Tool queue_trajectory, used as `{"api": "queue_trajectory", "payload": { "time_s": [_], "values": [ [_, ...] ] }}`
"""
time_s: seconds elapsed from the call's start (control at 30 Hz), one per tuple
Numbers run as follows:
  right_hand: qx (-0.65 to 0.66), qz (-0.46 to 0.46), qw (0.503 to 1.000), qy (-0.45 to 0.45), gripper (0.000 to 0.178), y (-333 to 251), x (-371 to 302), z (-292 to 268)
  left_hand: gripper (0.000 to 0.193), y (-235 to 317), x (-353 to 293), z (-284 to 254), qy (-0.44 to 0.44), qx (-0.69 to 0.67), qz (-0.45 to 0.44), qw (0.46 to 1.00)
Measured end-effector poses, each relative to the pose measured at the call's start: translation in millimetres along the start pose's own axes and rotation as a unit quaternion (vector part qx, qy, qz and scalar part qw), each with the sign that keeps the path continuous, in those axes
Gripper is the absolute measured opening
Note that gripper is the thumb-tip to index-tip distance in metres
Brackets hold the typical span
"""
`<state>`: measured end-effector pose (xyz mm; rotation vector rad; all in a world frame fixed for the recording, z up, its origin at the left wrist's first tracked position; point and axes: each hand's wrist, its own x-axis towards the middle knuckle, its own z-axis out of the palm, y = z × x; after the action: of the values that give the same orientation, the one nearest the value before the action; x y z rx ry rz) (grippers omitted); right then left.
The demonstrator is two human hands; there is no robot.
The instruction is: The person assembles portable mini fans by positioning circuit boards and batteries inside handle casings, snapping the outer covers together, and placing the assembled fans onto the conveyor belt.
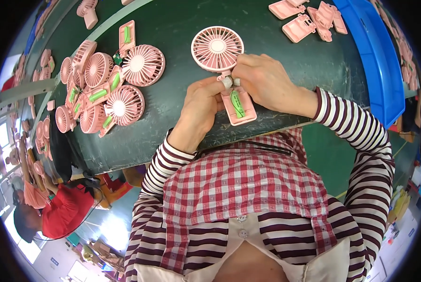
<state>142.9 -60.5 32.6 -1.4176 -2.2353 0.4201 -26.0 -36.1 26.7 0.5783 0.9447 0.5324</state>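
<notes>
A pink handheld fan [218, 46] lies on the green table in front of me, its round grille away from me. Its opened handle [248, 115] points toward me and holds a green battery cell [237, 104]. My left hand [198, 105] pinches the fan at its neck from the left. Against the same neck, my right hand [269, 83] is closed from the other side, its fingers bent. White wrapping shows on fingertips where the hands meet. Whatever small part lies between the fingertips is hidden.
Several pink fans [125, 105] with green cells are heaped at the left. Pink handle covers [298, 28] lie at the far right, beside a long blue tray [377, 61]. A person in red [69, 209] sits at the left, beyond the table's edge.
</notes>
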Motion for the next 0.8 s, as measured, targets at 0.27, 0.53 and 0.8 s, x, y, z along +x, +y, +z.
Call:
{"api": "queue_trajectory", "payload": {
  "time_s": [0.27, 0.53, 0.8],
  "values": [
    [0.049, -0.003, 0.999, -0.008, 0.012, -0.6, -3.4, -4.9, 0.023, 6.7, 8.1, -10.2, -0.069, 0.004, -0.04, 0.997],
    [0.03, 0.015, 0.999, -0.004, 0.008, -2.3, -1.0, -8.8, 0.02, 8.8, 7.6, -7.3, -0.05, 0.061, 0.003, 0.997],
    [0.045, 0.043, 0.964, 0.259, 0.035, -17.5, 4.6, 14.0, 0.015, 8.5, 26.4, 4.0, 0.021, -0.07, 0.152, 0.986]
  ]
}}
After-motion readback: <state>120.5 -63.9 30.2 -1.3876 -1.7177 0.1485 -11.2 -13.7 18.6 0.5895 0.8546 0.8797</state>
